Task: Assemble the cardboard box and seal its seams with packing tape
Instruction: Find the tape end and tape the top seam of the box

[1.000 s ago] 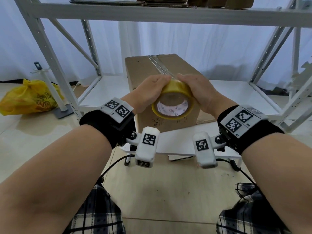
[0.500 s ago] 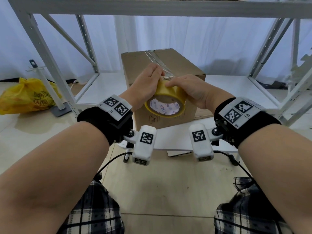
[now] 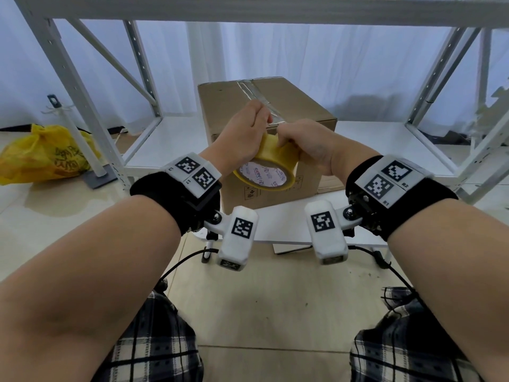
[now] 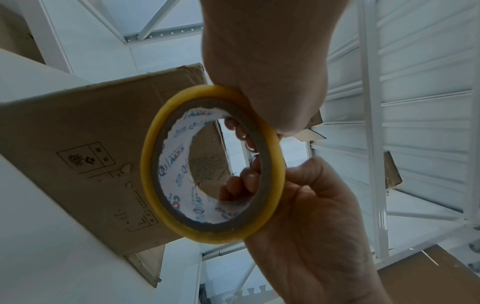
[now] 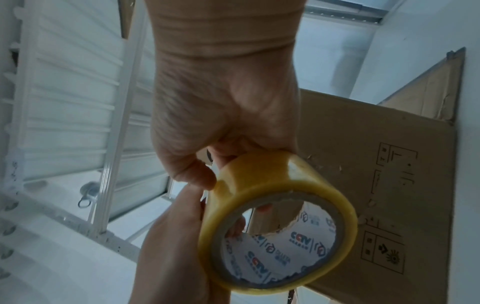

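Both hands met on the roll, out in front of the person's chest: the left hand (image 3: pixel 242 136) curled over the near-left side of the tape roll (image 3: pixel 265 172), fingertips hooked through its core as the left wrist view showed, and the right hand (image 3: pixel 305 144) closed on the upper right edge, thumb and fingers pinching at the outer wrap as though hunting for the free end. Beyond them, straight ahead and slightly lower, sat the cardboard box (image 3: pixel 275 106) on the white shelf board (image 3: pixel 385 139) of the metal rack (image 3: pixel 82 86), flaps already closed, with a strip of tape (image 3: pixel 254 93) running front to back along the top centre seam. That seam's long axis pointed straight away from the person, nearly in line with the gap between the two hands. The roll hovered just before the box's near top edge, apart from it, its open core facing the person and tipped downward. By my reckoning both hands were about equally near the box, so whichever freed the tape end could carry it forward. A yellow bag (image 3: pixel 44 155) lay on the floor, well off left.
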